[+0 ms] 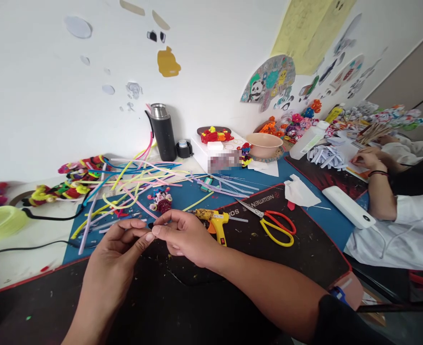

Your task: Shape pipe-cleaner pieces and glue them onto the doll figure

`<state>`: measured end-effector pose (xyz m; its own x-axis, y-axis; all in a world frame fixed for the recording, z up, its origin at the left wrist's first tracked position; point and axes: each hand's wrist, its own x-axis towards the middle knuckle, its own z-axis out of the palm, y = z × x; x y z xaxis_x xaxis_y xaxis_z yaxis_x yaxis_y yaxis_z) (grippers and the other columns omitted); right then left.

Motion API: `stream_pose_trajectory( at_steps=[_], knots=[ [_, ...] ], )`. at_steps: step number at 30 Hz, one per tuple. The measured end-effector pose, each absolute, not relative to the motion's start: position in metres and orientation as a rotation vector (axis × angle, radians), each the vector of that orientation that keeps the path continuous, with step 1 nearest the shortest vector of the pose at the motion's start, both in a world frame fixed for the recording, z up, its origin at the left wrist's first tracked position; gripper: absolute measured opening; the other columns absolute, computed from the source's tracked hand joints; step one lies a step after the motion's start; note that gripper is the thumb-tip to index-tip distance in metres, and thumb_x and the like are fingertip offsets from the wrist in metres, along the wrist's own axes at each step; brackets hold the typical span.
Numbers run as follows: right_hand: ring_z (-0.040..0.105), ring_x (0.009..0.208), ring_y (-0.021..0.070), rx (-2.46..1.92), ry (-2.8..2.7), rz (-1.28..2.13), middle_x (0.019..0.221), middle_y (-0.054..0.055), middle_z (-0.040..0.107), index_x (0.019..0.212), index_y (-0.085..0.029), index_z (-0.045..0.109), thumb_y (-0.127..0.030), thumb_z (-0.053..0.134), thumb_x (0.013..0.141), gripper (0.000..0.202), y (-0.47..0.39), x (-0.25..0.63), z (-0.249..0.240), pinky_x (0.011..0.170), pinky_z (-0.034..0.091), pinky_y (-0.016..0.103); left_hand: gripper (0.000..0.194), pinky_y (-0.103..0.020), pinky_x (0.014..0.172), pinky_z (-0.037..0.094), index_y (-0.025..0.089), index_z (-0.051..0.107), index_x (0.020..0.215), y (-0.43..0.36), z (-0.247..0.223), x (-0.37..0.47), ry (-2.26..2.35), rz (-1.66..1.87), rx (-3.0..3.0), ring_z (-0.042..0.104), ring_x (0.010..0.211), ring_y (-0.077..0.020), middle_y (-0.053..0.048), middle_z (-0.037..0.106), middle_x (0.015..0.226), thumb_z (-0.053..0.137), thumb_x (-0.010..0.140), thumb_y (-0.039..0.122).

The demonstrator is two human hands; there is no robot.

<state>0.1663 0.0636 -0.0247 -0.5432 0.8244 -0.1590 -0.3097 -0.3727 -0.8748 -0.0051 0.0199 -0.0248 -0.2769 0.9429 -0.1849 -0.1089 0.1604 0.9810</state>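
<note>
My left hand (120,247) and my right hand (182,235) meet above the black mat (197,306), fingertips touching. Between their pinched fingers a small black fuzzy piece (151,225) shows, mostly hidden by the fingers. Just behind it lies a small doll figure (161,200) with a dark red body and blue and pink trim. A yellow glue gun (218,226) lies beyond my right wrist. Further right, scissors (268,221) with red and yellow handles lie on the mat, blades partly open.
Many coloured pipe cleaners (132,179) spread over the blue mat at the back left. A black flask (166,134), a white box (211,153) and a beige bowl (265,143) stand by the wall. At right, a co-worker's hand (367,158) is near folded paper pieces (326,157).
</note>
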Motion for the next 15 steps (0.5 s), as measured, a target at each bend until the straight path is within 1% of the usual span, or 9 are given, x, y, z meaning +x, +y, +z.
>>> stream_pose_trajectory(
  at_steps=[5, 11, 13, 15],
  knots=[
    [0.036, 0.040, 0.0058, -0.797, -1.080, 1.970, 0.056, -0.012, 0.057, 0.096, -0.021, 0.067, -0.051, 0.096, 0.080, 0.045, 0.0647, 0.1663, -0.0287, 0.042, 0.024, 0.025, 0.062, -0.030, 0.081, 0.064, 0.028, 0.073, 0.098, 0.0190, -0.0274, -0.0060, 1.439, 1.316, 0.876, 0.080, 0.084, -0.0232, 0.002, 0.081, 0.082, 0.107, 0.059, 0.063],
    [0.036, 0.039, 0.0055, -0.794, -1.053, 1.986, 0.057, -0.012, 0.057, 0.095, -0.021, 0.067, -0.050, 0.098, 0.079, 0.046, 0.0648, 0.1681, -0.0290, 0.042, 0.024, 0.025, 0.060, -0.034, 0.084, 0.065, 0.030, 0.074, 0.101, 0.0190, -0.0298, -0.0064, 1.439, 1.305, 0.910, 0.080, 0.088, -0.0258, 0.002, 0.082, 0.085, 0.105, 0.063, 0.064],
    [0.037, 0.039, 0.0050, -0.799, -1.050, 1.988, 0.061, -0.010, 0.062, 0.094, -0.021, 0.067, -0.051, 0.098, 0.077, 0.046, 0.0645, 0.1683, -0.0272, 0.041, 0.024, 0.025, 0.060, -0.035, 0.082, 0.064, 0.029, 0.075, 0.101, 0.0186, -0.0303, -0.0073, 1.441, 1.302, 0.922, 0.080, 0.087, -0.0266, 0.001, 0.081, 0.083, 0.104, 0.063, 0.065],
    [0.037, 0.040, 0.0045, -0.801, -1.048, 1.990, 0.065, -0.008, 0.066, 0.093, -0.021, 0.067, -0.051, 0.098, 0.075, 0.047, 0.0643, 0.1682, -0.0244, 0.041, 0.024, 0.025, 0.058, -0.035, 0.083, 0.064, 0.029, 0.076, 0.102, 0.0183, -0.0308, -0.0082, 1.450, 1.317, 0.936, 0.079, 0.090, -0.0267, 0.000, 0.081, 0.087, 0.104, 0.065, 0.064]
  ],
)
